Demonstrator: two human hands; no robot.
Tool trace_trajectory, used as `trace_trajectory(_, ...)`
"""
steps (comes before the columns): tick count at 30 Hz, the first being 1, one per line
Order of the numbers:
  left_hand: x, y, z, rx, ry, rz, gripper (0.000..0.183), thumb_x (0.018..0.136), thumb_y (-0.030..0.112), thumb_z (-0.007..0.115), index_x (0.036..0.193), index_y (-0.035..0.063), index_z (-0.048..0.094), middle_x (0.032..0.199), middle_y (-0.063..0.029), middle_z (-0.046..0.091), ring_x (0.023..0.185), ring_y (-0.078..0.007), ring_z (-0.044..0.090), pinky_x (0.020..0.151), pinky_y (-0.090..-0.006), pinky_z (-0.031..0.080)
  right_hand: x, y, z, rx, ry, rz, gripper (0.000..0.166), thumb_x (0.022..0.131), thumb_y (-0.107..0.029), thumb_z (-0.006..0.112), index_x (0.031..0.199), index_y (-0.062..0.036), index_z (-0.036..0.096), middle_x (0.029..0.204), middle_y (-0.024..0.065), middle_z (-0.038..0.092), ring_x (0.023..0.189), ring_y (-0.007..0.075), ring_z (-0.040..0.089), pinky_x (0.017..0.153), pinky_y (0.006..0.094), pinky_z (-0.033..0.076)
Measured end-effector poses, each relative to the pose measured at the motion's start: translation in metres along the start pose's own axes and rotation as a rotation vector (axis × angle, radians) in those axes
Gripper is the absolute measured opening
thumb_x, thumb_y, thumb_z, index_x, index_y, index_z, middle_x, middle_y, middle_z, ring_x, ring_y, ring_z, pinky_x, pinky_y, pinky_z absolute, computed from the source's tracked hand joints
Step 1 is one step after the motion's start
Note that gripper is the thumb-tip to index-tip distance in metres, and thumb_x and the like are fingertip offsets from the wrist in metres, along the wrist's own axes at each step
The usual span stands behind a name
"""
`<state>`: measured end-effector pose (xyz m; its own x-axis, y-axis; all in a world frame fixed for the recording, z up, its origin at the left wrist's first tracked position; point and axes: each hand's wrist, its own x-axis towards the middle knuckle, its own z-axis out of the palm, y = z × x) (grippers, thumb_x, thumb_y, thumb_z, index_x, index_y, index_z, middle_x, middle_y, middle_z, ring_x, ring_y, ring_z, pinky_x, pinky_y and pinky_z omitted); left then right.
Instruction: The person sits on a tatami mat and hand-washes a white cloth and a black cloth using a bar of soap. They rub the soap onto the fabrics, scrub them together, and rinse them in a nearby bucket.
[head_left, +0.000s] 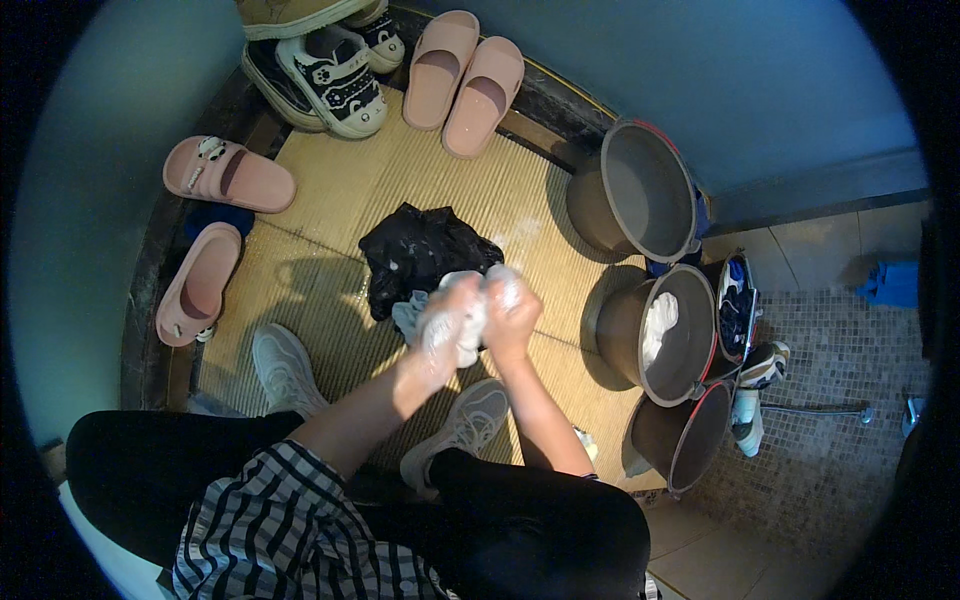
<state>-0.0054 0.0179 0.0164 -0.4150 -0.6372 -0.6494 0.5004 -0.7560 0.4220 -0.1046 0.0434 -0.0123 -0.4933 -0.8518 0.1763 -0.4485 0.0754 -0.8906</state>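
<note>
My left hand (442, 322) and my right hand (514, 307) are close together, both covered in white suds. Between them they grip a white, sudsy cloth item (471, 330), whose exact kind I cannot tell. Just beyond my hands a crumpled black cloth or plastic heap (420, 251) lies on the ribbed yellowish mat (341, 180), with foam spots on it. A light blue-grey cloth (407, 315) sticks out at the heap's near edge, partly hidden by my left hand.
Dark buckets (679, 337) line the right; one holds white cloth (660, 326). Behind them a container (735, 307) holds dark and blue fabric. Pink slides (484, 97) and sneakers (334, 82) stand along the far edge, more pink slides (229, 174) at left. My shoes (285, 367) rest on the mat.
</note>
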Motion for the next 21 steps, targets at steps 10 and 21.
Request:
trace_trajectory(10,0.003,0.026,-0.026,0.256,-0.405,0.139,0.009,0.092,0.011,0.055,0.098,0.0075,0.049,0.083,-0.0021,0.058,0.075,-0.0089,0.057,0.064,-0.0235,0.046,-0.018,0.032,-0.023,0.039,0.048,0.207,0.018,0.081,-0.006,0.056,0.097,0.0012,0.061,0.083,0.0113,0.065,0.078,0.0171,0.061,0.072,0.0297,0.049)
trace_trajectory(21,0.003,0.035,-0.048,0.486,-0.563,0.337,0.023,0.085,0.001,0.063,0.105,0.0020,0.051,0.092,-0.0040,0.059,0.085,-0.0087,0.058,0.074,-0.0226,0.048,-0.021,-0.012,-0.037,0.017,-0.616,0.091,0.025,0.073,-0.011,0.055,0.091,0.0037,0.063,0.077,0.0125,0.057,0.076,0.0221,0.058,0.072,0.0300,0.045)
